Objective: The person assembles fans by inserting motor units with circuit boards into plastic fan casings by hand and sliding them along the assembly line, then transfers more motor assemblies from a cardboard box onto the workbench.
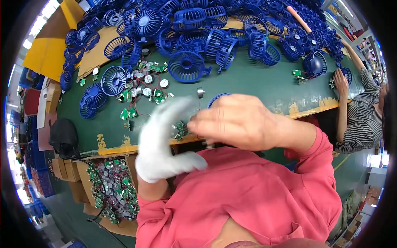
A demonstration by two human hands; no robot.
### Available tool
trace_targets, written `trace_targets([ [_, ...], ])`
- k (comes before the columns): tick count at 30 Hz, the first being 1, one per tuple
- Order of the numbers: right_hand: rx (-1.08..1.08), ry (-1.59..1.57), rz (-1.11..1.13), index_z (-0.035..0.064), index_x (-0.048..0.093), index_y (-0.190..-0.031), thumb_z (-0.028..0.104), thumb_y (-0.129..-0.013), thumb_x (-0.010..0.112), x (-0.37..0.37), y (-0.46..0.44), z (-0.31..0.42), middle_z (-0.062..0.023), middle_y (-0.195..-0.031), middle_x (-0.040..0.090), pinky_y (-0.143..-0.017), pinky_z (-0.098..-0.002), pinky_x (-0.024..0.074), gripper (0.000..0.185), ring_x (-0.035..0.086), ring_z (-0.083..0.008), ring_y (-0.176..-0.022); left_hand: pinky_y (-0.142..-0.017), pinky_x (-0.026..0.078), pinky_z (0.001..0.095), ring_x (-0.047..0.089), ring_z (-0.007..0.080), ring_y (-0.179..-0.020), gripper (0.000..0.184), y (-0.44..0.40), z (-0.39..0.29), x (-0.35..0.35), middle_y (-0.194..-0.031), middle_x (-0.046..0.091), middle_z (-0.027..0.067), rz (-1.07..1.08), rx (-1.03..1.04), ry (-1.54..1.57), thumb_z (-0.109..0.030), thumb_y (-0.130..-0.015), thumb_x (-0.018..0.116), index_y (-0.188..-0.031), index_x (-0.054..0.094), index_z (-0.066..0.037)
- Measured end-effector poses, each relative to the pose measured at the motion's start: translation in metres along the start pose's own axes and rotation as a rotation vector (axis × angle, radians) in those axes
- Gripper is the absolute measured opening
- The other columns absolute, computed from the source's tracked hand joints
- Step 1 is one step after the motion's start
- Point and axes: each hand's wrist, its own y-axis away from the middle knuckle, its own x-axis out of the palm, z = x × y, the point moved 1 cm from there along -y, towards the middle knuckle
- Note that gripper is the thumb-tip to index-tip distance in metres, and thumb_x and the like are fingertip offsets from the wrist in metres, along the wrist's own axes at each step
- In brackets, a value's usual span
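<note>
"Where's that green board (pixel 180 129) on your counter (pixel 248 80)?"

"Right between my gloved left hand (pixel 155 144) and bare right hand (pixel 244 122), both super close, long side roughly pointing away from me. Left fingers are open, looks like nothing in them. Right ones are bunched, can't tell if they're gripping anything tbh."

A coral-pink top (pixel 248 186) is worn, with a white glove (pixel 154 142) on the left hand (pixel 159 144).

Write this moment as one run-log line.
left hand: gloved, blurred, open, near circuit board | right hand: bare, grip unclear, over bench edge | bench: blue fan cages, motors | co-worker's hand: at another cage
</note>
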Motion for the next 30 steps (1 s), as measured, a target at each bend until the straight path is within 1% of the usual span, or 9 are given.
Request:
trace_targets([
  [2, -0.091, 0.17, -0.047, 0.0041, 0.063, -0.11, 0.017, -0.078, 0.065, 0.002, 0.006, 0.009, -0.0081, -0.1, 0.065, -0.057, -0.0278, 0.0458, 0.035, 0.058, -0.0185, -0.072, -0.096, 0.041, 0.0365, 0.053, 0.0282, -0.114, 0.101, 0.004, -0.002, 0.031, -0.122, 0.054, 0.0187, 0.015, -0.132, 0.632, -0.032, -0.053, 0.089, -0.133, 0.04, 0.005],
  [5, -0.062, 0.138, -0.026, 0.0018, 0.062, -0.111, 0.014, -0.074, 0.07, -0.007, 0.016, 0.015, -0.0104, -0.098, 0.065, -0.059, -0.0303, 0.0474, 0.04, 0.059, -0.0209, -0.072, -0.086, 0.046, 0.0338, 0.057, 0.0209, -0.104, 0.097, 0.004, -0.015, 0.047, -0.114, 0.058, 0.0148, 0.022, -0.214, 0.643, -0.024, -0.056, 0.088, -0.135, 0.038, 0.003],
  [7, 0.105, 0.04, -0.1, -0.0008, 0.059, -0.113, 0.008, -0.069, 0.073, -0.004, 0.03, 0.007, -0.0129, -0.098, 0.065, -0.061, -0.0341, 0.0492, 0.046, 0.06, -0.0242, -0.073, -0.071, 0.05, 0.0332, 0.062, 0.0208, -0.086, 0.079, 0.006, -0.023, 0.049, -0.101, 0.061, 0.0101, -0.101, -0.616, 0.623, -0.022, -0.062, 0.084, -0.128, 0.046, -0.002],
  [8, 0.142, 0.078, -0.064, -0.0027, 0.057, -0.113, 0.003, -0.066, 0.075, -0.006, 0.035, 0.005, -0.0152, -0.097, 0.064, -0.063, -0.0366, 0.0503, 0.051, 0.06, -0.0272, -0.074, -0.071, 0.05, 0.0332, 0.062, 0.0208, -0.086, 0.079, 0.007, -0.018, 0.054, -0.101, 0.061, 0.0101, -0.1, -0.619, 0.622, -0.022, -0.062, 0.084, -0.128, 0.046, -0.002],
  [10, 0.225, 0.125, -0.016, -0.0006, 0.059, -0.11, 0.005, -0.069, 0.073, -0.003, 0.045, -0.001, -0.0128, -0.098, 0.064, -0.067, -0.0363, 0.0489, 0.044, 0.059, -0.0261, -0.077, -0.06, 0.049, 0.0351, 0.061, 0.0244, -0.071, 0.059, 0.006, -0.01, 0.065, -0.09, 0.06, 0.0079, -0.068, -0.152, -0.167, -0.026, -0.067, 0.08, -0.118, 0.054, -0.008],
  [14, 0.332, 0.201, 0.103, 0.0024, 0.06, -0.105, 0.009, -0.07, 0.073, 0.007, 0.057, -0.015, -0.0089, -0.094, 0.063, -0.07, -0.0367, 0.0465, 0.037, 0.057, -0.0243, -0.081, -0.061, 0.049, 0.0371, 0.06, 0.0286, -0.075, 0.048, 0.007, -0.008, 0.082, -0.097, 0.055, 0.0096, -0.041, -0.254, -0.423, -0.033, -0.069, 0.076, -0.108, 0.057, -0.012],
  [26, 0.285, 0.237, 0.484, 0.0044, 0.061, -0.095, 0.014, -0.07, 0.069, 0.012, 0.045, -0.029, -0.0075, -0.083, 0.058, -0.064, -0.0342, 0.0483, 0.028, 0.058, -0.0231, -0.081, -0.071, 0.049, 0.0366, 0.061, 0.0276, -0.086, 0.029, 0.006, 0.011, 0.071, -0.098, 0.06, 0.0061, -0.006, -0.157, -0.473, -0.013, -0.069, 0.072, -0.098, 0.064, -0.013],
  [28, 0.179, 0.263, 0.454, 0.0053, 0.059, -0.074, 0.011, -0.072, 0.058, 0.015, 0.046, -0.032, -0.0069, -0.077, 0.057, -0.061, -0.0347, 0.051, 0.007, 0.06, -0.0235, -0.076, -0.071, 0.049, 0.0364, 0.06, 0.0274, -0.086, 0.027, 0.005, 0.012, 0.068, -0.097, 0.06, 0.0065, 0.004, -0.146, -0.452, -0.012, -0.069, 0.071, -0.095, 0.065, -0.013],
  [30, 0.168, 0.279, 0.474, 0.0049, 0.059, -0.074, 0.011, -0.071, 0.059, 0.017, 0.045, -0.032, -0.0069, -0.077, 0.058, -0.061, -0.035, 0.0512, 0.007, 0.06, -0.0239, -0.074, -0.071, 0.048, 0.0364, 0.06, 0.0275, -0.086, 0.026, 0.005, 0.014, 0.067, -0.097, 0.06, 0.0066, 0.014, -0.142, -0.437, -0.012, -0.069, 0.072, -0.095, 0.065, -0.012],
])
